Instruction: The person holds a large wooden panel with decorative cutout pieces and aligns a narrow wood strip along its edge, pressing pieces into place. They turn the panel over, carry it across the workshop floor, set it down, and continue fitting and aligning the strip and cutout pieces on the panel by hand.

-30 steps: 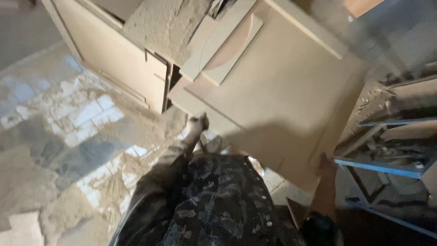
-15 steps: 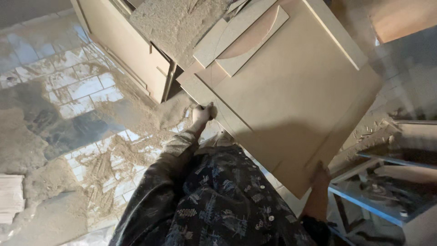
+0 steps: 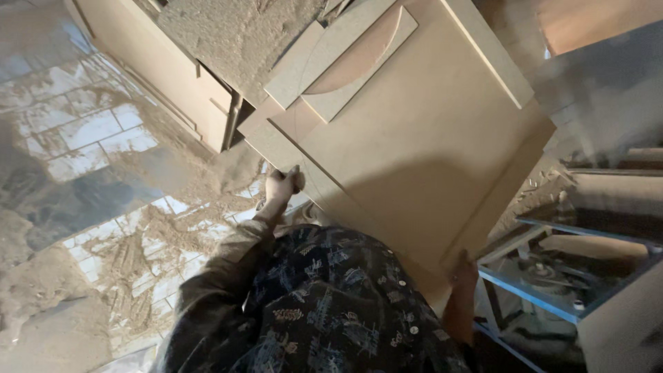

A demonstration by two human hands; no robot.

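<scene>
I look down over my dark patterned shirt at a large tan fibreboard panel [image 3: 421, 145] held flat in front of me. My left hand [image 3: 282, 185] grips its near left edge. At the panel's near right corner my right hand [image 3: 463, 268] holds the edge from below. Two smaller board offcuts [image 3: 342, 59], one with a curved cut, lie on the panel's far end.
A tan cabinet [image 3: 173, 90] with a sawdust-covered top [image 3: 238, 31] stands at the upper left. Sawdust lies thick over the tiled floor [image 3: 103, 138]. A blue-framed machine table [image 3: 552, 290] with dusty parts stands at the right, close to the panel's right edge.
The view has shifted so the panel fills more of the frame. Both hands keep their hold on its near edge; the right hand has come further into sight.
</scene>
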